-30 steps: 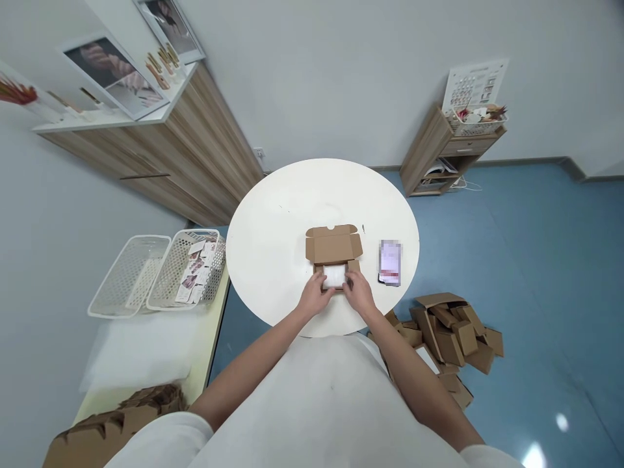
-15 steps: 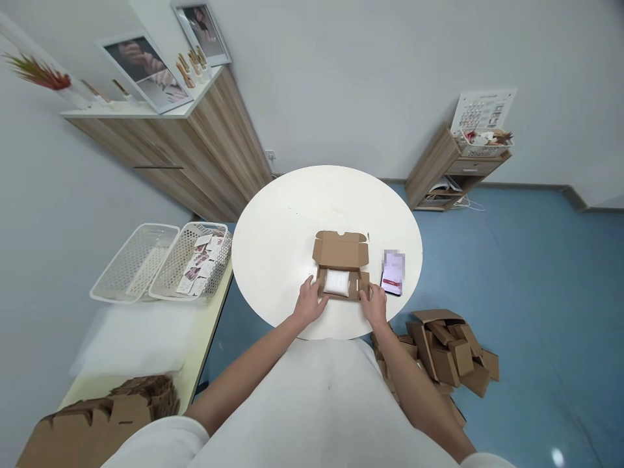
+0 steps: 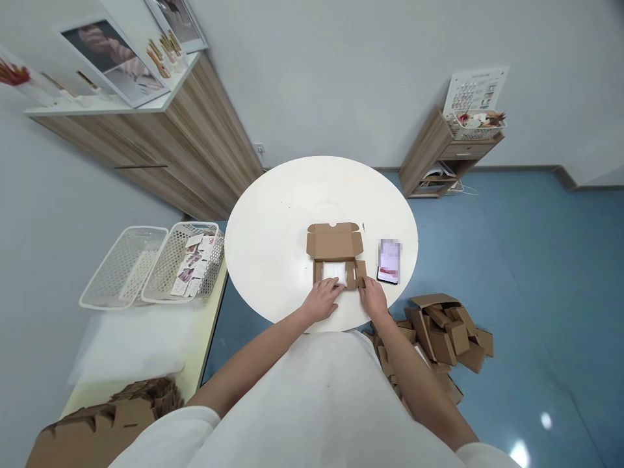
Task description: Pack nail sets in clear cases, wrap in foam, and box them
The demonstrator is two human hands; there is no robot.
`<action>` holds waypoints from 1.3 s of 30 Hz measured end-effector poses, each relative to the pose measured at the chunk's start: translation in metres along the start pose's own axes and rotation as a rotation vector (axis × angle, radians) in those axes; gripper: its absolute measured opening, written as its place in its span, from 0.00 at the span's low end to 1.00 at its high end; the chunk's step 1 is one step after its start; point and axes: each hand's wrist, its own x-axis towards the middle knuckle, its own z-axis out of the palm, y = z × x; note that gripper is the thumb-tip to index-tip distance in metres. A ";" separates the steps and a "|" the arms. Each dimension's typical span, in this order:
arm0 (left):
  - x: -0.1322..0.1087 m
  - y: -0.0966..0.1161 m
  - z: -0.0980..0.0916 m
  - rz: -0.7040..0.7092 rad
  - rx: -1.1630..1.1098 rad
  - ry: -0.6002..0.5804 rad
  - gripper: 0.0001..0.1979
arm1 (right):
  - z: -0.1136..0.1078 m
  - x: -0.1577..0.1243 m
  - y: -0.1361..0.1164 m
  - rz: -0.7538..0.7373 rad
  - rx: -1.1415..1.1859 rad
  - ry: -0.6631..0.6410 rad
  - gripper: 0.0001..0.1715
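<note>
An open cardboard mailer box (image 3: pixel 334 244) lies on the round white table, its lid folded back away from me. Inside it sits a white padded packet (image 3: pixel 334 271), partly covered by my fingers. My left hand (image 3: pixel 322 300) reaches over the box's front wall, its fingers stretched out onto the near side of the packet. At the right side of the box, my right hand (image 3: pixel 374 299) has its thumb and fingers on the side flap (image 3: pixel 361 270). A phone (image 3: pixel 389 261) with a lit screen lies to the right of that hand.
The round table (image 3: pixel 266 240) stands before me. On a side table at left are white baskets (image 3: pixel 124 266), one with printed cards, and stacked flat cardboard (image 3: pixel 97 429). Cardboard boxes (image 3: pixel 446 335) are heaped on the floor at right. A wood cabinet (image 3: pixel 195 136) stands behind.
My left hand has moved from the box's left corner rightward onto the packet. My right hand stays at the right flap. The view has shifted slightly.
</note>
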 end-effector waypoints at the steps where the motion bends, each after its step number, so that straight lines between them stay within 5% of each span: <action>1: 0.006 0.003 0.000 0.039 0.010 -0.031 0.29 | -0.002 0.000 0.000 -0.009 -0.031 -0.018 0.20; 6: 0.025 0.012 0.007 0.062 0.058 -0.158 0.31 | -0.008 0.003 -0.006 -0.067 -0.188 -0.088 0.18; 13: 0.022 0.014 0.020 0.016 -0.017 -0.139 0.33 | -0.008 0.008 -0.003 -0.118 -0.167 -0.104 0.15; 19: 0.023 0.014 0.024 -0.042 -0.120 -0.114 0.35 | -0.003 0.006 0.007 0.027 -0.035 -0.007 0.24; 30: 0.024 0.011 0.018 0.004 -0.114 -0.109 0.35 | -0.006 0.007 -0.010 0.015 0.265 0.217 0.17; 37: 0.024 0.007 0.018 0.009 -0.152 -0.096 0.29 | -0.007 0.012 -0.034 -0.164 0.443 0.068 0.11; 39: 0.021 0.004 0.017 0.033 -0.173 -0.084 0.28 | -0.007 0.017 -0.038 -0.115 0.449 0.065 0.12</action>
